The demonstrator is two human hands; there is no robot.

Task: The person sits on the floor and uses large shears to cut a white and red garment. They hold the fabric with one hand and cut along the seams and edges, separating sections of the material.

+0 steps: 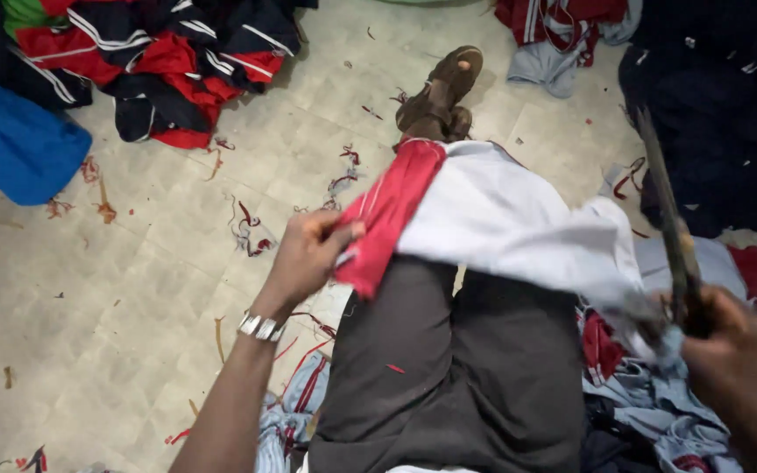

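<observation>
Red-and-white cloth garment point(475, 215) lies draped over my lap, its long axis running from my left hand across to my right. My left hand point(308, 254) is pinched closed on the red edge. My right hand point(729, 350) is clenched around the white end together with dark long-bladed scissors point(668, 219), blades pointing up and away. Scattered clothing piles point(159, 61) ring the tiled floor point(133, 289).
</observation>
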